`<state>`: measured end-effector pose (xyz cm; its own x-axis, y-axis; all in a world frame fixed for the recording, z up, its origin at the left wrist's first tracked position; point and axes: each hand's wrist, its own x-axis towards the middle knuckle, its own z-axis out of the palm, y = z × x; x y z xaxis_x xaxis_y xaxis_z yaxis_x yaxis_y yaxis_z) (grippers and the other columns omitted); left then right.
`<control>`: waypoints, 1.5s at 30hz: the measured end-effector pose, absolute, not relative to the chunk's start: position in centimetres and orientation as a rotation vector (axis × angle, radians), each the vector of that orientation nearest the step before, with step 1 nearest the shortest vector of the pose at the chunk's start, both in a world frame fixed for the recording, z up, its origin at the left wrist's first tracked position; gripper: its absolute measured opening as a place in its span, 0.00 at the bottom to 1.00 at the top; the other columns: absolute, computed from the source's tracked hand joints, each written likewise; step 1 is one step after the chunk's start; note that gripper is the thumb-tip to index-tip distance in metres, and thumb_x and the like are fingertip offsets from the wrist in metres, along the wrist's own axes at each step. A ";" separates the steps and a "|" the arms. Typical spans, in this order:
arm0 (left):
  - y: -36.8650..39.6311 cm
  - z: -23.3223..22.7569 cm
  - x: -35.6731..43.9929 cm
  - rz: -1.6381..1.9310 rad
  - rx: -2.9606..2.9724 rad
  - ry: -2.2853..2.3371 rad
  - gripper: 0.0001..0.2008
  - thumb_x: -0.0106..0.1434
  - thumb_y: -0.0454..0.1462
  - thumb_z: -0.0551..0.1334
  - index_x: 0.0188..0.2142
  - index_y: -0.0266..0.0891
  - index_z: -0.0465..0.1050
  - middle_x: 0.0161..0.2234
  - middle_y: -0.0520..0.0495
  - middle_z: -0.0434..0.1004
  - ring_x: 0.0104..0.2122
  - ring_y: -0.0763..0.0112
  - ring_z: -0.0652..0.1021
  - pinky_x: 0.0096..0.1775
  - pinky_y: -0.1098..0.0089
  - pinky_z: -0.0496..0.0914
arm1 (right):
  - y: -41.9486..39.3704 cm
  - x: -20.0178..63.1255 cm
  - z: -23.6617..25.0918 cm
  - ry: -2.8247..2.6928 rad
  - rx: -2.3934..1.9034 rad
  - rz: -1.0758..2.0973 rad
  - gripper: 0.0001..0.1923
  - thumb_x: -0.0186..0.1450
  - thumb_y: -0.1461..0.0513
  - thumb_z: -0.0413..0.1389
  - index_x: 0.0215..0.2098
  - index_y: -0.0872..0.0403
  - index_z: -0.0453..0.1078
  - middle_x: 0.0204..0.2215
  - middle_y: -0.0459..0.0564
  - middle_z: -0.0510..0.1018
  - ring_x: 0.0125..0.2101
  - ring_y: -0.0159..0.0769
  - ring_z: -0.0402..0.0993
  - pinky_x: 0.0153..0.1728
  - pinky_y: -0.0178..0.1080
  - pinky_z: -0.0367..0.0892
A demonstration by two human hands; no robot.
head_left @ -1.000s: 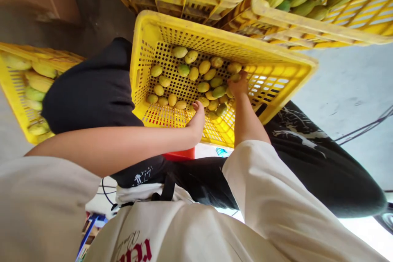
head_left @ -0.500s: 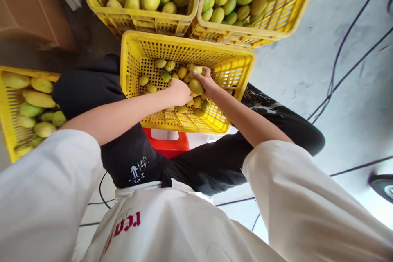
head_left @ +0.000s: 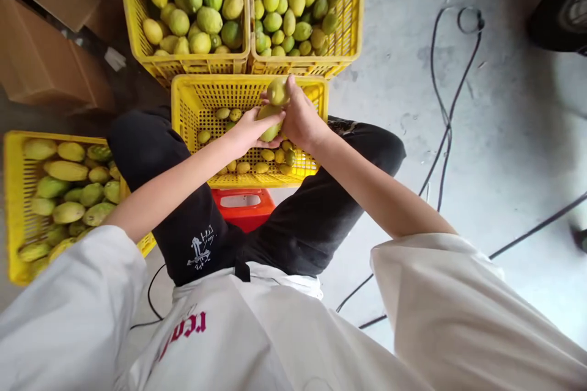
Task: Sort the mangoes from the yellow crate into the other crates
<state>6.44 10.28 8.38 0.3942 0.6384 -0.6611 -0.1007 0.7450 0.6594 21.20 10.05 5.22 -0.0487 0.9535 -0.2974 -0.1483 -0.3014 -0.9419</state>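
Left hand [head_left: 247, 128] pinching mango [head_left: 269, 122]; right hand [head_left: 300, 119] grip closed on second mango [head_left: 277, 91]; middle crate [head_left: 183, 116] mostly emptied, few mangoes [head_left: 257, 166] left; far crates [head_left: 238, 64] full.

Four yellow crates [head_left: 250, 88]; two hands [head_left: 275, 125]

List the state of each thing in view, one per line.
left hand: closed on a mango
right hand: holding a second mango
middle crate: part filled
two far crates: heaped full
side crate: filled
red stool: under the person
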 end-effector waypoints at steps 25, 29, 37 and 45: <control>9.0 6.4 0.9 0.838 0.753 1.190 0.22 0.57 0.42 0.84 0.42 0.41 0.77 0.32 0.54 0.79 0.22 0.82 0.71 0.24 0.77 0.60 | 6.7 21.8 4.5 -0.546 -1.277 1.728 0.28 0.69 0.39 0.74 0.41 0.47 0.68 0.35 0.46 0.82 0.34 0.39 0.81 0.32 0.38 0.78; 9.0 6.0 1.1 0.916 0.628 1.211 0.20 0.65 0.53 0.78 0.40 0.42 0.77 0.36 0.49 0.83 0.36 0.69 0.85 0.34 0.74 0.75 | 7.0 21.7 3.6 -0.447 -1.312 1.732 0.23 0.71 0.43 0.70 0.41 0.47 0.67 0.34 0.46 0.80 0.33 0.39 0.80 0.28 0.36 0.73; 8.8 6.4 1.3 0.795 0.468 1.308 0.21 0.62 0.53 0.78 0.36 0.43 0.74 0.28 0.52 0.80 0.30 0.67 0.85 0.34 0.71 0.79 | 7.5 22.6 1.3 -0.329 -1.602 1.591 0.20 0.74 0.44 0.63 0.37 0.49 0.68 0.22 0.44 0.71 0.20 0.35 0.65 0.17 0.35 0.56; 8.9 5.4 1.3 0.682 0.477 1.287 0.28 0.61 0.65 0.75 0.36 0.45 0.76 0.19 0.50 0.73 0.21 0.65 0.79 0.22 0.69 0.72 | 7.0 23.3 0.5 -0.559 -1.626 1.522 0.26 0.67 0.36 0.67 0.37 0.47 0.73 0.21 0.48 0.71 0.22 0.45 0.70 0.19 0.44 0.67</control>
<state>1.32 8.88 5.40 0.1312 0.6962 -0.7058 -0.1938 0.7162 0.6704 23.27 7.01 0.47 0.1711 0.7826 -0.5986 -0.2091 -0.5649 -0.7982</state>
